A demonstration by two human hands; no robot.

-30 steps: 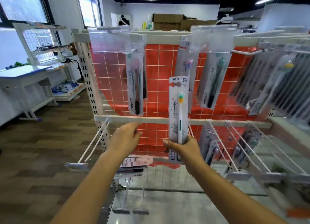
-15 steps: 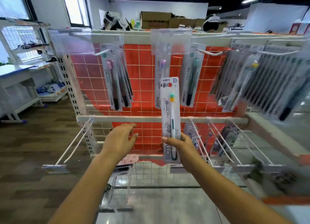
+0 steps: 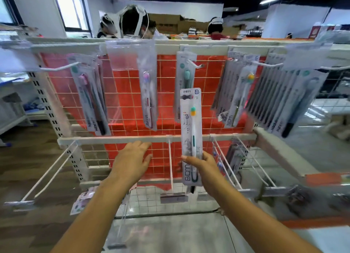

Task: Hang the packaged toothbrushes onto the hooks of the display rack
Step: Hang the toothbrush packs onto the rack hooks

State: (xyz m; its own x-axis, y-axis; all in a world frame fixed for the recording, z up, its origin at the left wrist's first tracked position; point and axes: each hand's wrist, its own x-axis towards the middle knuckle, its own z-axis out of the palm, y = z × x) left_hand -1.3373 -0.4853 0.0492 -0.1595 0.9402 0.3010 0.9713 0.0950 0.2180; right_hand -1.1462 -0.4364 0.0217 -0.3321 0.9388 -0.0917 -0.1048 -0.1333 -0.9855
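Gripping the packaged toothbrush [image 3: 191, 131] low, the right hand [image 3: 203, 165] risked missing the hook [image 3: 196, 64]; the left hand [image 3: 130, 161] hovered open.

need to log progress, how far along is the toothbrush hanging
Partly done. Done: the upper-row hooks already carry hanging packs. In hand: the right hand holds one packaged toothbrush upright, not on any hook; the left hand is open and carries nothing. Left: that pack, plus at least one bare lower hook.
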